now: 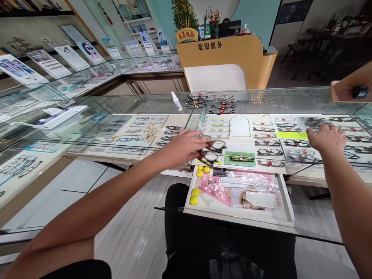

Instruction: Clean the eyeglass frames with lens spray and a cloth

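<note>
My left hand (187,146) is closed on dark-framed eyeglasses (217,145) above the front of the display counter. They are blurred by motion; two frames seem to overlap there, one below the other. My right hand (328,137), fingers forward and thumb apart, is over the glass top on the right and seems to hold nothing. Rows of eyeglasses (267,142) lie inside the case between my hands. A pair on a green card (240,157) is just right of the held ones. Across the glass top, two stacks of eyeglasses (223,104) stand side by side.
An open drawer (286,199) above my lap holds plastic packets (247,184) and several yellow round pieces (193,200). A white spray bottle (176,101) stands on the glass. A crumpled beige cloth (151,131) lies left. Beyond is a wooden cashier desk (221,50).
</note>
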Demonstrator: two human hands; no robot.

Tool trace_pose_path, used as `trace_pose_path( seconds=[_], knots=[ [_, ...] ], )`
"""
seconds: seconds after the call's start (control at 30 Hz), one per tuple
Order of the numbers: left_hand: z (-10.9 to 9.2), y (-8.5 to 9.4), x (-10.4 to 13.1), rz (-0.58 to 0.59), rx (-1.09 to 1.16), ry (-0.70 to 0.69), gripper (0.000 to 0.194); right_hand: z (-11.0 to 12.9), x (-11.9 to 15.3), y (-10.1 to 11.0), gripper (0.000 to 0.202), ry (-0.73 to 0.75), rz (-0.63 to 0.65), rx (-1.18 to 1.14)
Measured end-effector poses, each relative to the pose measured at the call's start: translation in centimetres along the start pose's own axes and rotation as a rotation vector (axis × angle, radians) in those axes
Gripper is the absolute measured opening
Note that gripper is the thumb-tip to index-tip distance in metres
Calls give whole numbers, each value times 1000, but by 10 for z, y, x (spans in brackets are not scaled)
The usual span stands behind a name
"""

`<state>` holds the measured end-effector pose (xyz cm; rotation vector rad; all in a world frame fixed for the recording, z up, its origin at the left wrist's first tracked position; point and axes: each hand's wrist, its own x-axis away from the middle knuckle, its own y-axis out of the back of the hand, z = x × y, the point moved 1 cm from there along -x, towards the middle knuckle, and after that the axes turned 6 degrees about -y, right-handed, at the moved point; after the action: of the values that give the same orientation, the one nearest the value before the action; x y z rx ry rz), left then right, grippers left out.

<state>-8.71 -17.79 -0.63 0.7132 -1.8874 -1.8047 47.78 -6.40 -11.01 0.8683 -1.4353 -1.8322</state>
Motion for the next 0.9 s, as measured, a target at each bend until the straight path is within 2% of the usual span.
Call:
trace_pose_path(
  seconds=[0.07, 0.13, 0.23, 0.33, 0.5, 0.67, 0.9],
  knots=[
    [-36, -8, 6, 77, 53, -126, 41, 0, 0, 0, 100, -5, 5, 3],
    [-59, -24, 8, 141, 101, -221, 36, 1, 0, 1, 98, -12, 8, 13],
    [-68, -60, 3, 217, 163, -277, 32, 2, 1, 3, 95, -8, 3, 20],
    [-48, -98, -9, 272, 173, -217, 33, 3, 1, 5, 95, -5, 13, 23],
    [13, -145, -39, 292, 64, -6, 41, 5, 3, 7, 97, -6, 27, 36],
    [58, -172, -70, 327, -80, 143, 37, 7, 7, 8, 93, -7, 20, 41],
    [86, -195, -89, 305, -81, 204, 33, 9, 10, 10, 95, -5, 25, 33]
  ],
)
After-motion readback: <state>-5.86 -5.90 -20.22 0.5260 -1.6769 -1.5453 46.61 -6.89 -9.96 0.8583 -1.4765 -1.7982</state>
